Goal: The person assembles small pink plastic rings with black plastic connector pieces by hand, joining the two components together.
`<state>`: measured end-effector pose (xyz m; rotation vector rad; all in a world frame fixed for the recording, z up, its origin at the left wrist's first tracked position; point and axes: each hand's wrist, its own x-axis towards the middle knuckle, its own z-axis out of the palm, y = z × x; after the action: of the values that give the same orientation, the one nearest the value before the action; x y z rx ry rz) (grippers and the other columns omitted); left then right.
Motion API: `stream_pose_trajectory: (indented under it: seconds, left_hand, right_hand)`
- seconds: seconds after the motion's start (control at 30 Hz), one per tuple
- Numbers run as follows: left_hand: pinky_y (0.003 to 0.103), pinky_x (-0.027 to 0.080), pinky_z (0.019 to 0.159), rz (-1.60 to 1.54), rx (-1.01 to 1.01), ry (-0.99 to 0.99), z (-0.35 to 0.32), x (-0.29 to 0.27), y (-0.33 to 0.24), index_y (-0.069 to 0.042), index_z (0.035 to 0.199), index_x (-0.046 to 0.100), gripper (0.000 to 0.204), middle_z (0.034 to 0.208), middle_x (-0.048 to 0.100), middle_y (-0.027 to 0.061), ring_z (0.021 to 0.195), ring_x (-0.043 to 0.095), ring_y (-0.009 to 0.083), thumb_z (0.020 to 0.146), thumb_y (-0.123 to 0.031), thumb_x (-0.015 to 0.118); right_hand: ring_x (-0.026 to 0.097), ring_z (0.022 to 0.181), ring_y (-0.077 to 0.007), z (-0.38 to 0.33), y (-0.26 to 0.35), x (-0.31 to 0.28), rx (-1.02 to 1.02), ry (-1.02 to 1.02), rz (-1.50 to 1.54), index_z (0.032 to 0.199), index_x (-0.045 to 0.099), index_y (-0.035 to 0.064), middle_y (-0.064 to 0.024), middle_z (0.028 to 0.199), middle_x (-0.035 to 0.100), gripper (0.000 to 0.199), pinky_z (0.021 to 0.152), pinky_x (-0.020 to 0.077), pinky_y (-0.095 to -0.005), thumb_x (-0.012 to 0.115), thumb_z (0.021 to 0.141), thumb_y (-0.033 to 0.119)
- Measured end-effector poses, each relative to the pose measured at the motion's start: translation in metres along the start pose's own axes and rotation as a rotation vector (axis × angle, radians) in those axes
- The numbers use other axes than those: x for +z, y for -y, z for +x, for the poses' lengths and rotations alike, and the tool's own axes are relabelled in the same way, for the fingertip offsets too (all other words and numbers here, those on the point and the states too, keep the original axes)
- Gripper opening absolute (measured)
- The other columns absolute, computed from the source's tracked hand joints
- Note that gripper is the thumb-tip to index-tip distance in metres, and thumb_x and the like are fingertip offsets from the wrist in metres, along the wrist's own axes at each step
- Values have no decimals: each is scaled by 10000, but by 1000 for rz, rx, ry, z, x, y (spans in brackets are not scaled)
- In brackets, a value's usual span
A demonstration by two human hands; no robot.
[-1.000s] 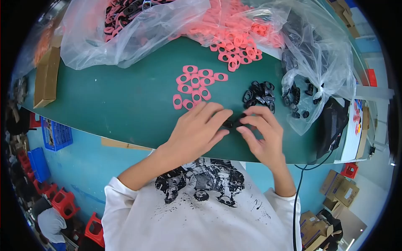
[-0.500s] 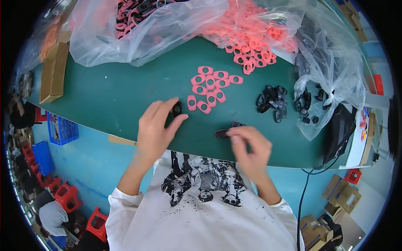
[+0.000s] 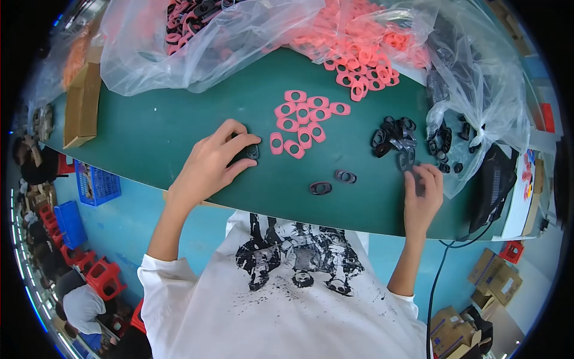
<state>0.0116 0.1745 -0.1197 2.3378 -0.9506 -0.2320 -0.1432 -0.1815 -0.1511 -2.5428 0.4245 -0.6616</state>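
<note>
Hands first, nearest to us: our left hand [image 3: 212, 164] lies curled over a black oval piece [image 3: 252, 151] on the green table [image 3: 149, 125], fingers closed on it and pressing it down. Our right hand [image 3: 422, 192] pinches a black ring [image 3: 405, 160] at the edge of the black pile [image 3: 391, 134]; whether it is fully lifted we cannot tell. Between the hands, two loose black pieces [image 3: 332, 182] lie near the table's front edge; we judge a sweep of either wrist could knock them to the floor. Beyond, the pink ovals [image 3: 302, 119] sit just beside the left fingers, so a careless draw could scatter them. Farther back, the clear bags [image 3: 239, 36] sag open, and pink parts may spill and mix with the black.
</note>
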Motion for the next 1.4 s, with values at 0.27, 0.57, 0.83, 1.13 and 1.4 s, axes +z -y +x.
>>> stream_pose_trajectory:
  seconds: [0.27,0.57,0.83,1.13,1.4]
  left_hand:
    - [357,541,659,105,268,3,30,8,-13,-66,1009,661,271,1032,588,53,842,631,237,764,-99,771]
    - [355,555,694,191,421,79,34,5,-1,-61,950,661,209,1060,616,43,879,632,220,763,-97,747]
    - [356,510,645,239,465,33,32,5,1,-73,916,657,241,933,594,37,777,580,209,718,-158,764]
    - [363,504,629,161,383,-39,25,17,-4,-47,941,656,283,912,572,56,789,577,238,703,-129,785]
    - [364,520,634,115,241,-105,16,28,-11,-41,958,641,282,910,537,54,827,573,229,721,-101,781]
  right_hand:
    - [605,827,-228,3,22,5,22,76,83,968,653,12,-108,1013,627,198,714,486,-310,732,786,2]
    - [609,879,-284,-6,30,5,-89,203,165,1053,640,24,-140,1013,618,341,745,514,-336,733,730,-31]
    - [620,817,-283,3,39,5,-196,348,179,1061,668,11,-120,990,615,326,662,509,-349,769,752,-7]
    - [602,613,-176,29,86,17,-273,413,341,1096,672,6,-108,893,642,284,535,486,-285,689,816,-41]
    - [598,592,-165,24,137,86,-283,343,507,971,684,13,-82,829,648,192,527,489,-290,703,788,-44]
